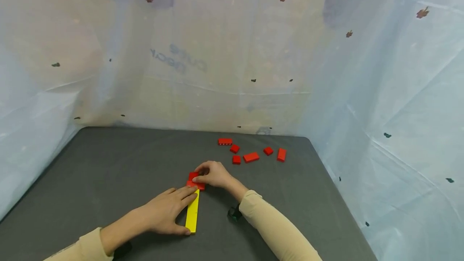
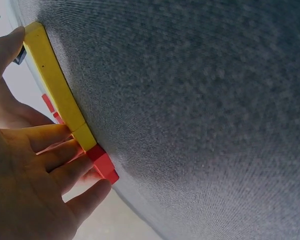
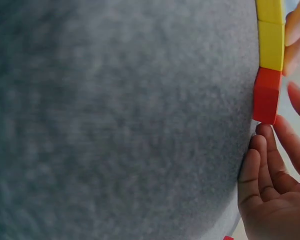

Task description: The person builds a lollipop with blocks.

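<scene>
A yellow bar (image 1: 193,214) made of blocks lies lengthwise on the dark table, with a seam near its far end in the left wrist view. Red blocks (image 3: 267,97) adjoin that end; one lies crosswise and another reaches beyond it. My left hand (image 1: 164,210) spreads along the bar: the thumb touches its near end, while the nearly straight fingers rest near the joint with the red blocks. With curled fingers, my right hand (image 1: 214,174) holds the red blocks from the far right side, thumb and index finger at them. The right hand partly covers these blocks in the head view.
Several loose red blocks (image 1: 251,157) lie scattered toward the back right of the dark table (image 1: 108,164). One red block (image 1: 225,141) at the back shows a row of dots on its side. Pale printed sheeting (image 1: 232,51) hangs behind and beside the table.
</scene>
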{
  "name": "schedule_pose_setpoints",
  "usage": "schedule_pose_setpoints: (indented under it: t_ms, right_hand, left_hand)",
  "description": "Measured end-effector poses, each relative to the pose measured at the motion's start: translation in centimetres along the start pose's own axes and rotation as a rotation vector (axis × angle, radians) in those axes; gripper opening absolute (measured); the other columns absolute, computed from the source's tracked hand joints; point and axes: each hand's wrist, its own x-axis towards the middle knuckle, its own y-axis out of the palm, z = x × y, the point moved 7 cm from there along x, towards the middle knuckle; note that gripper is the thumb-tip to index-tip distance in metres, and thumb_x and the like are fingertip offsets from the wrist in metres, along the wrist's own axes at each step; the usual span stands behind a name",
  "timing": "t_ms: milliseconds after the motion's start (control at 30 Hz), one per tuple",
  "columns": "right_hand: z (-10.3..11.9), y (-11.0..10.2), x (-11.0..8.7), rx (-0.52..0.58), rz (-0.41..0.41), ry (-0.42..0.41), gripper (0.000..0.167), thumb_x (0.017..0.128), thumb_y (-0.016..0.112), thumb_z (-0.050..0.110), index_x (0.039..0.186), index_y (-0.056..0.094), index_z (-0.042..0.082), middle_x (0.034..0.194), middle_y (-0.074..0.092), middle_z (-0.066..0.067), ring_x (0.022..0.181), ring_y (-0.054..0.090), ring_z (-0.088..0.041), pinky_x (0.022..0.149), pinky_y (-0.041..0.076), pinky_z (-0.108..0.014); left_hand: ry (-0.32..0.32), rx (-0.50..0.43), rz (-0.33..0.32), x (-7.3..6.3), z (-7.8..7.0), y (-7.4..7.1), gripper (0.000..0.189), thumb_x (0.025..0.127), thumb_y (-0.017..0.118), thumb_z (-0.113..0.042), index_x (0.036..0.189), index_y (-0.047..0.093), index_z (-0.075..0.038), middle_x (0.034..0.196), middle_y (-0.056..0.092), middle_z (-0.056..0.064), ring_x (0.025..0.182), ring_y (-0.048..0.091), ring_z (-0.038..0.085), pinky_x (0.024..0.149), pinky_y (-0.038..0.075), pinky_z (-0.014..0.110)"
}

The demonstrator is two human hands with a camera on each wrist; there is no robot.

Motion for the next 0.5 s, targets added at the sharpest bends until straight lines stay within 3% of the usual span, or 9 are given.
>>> schedule_pose_setpoints:
  t_ms: [500]
  right_hand:
    - [0.46, 0.19, 0.03, -0.049, -0.016, -0.011, 0.023, 0.097, 0.076, 0.021, 0.119, 0.078, 0.012, 0.106, 0.069, -0.002, 0.077, 0.054, -0.005, 0.067, 0.048, -0.02]
  left_hand:
    - [-0.012, -0.016, 0.0, -0.19, 0.01, -0.06, 0.102, 0.082, 0.071, -0.075, 0.156, 0.047, -0.009, 0.165, 0.038, 0.009, 0.15, 0.038, 0.027, 0.113, 0.04, 0.061]
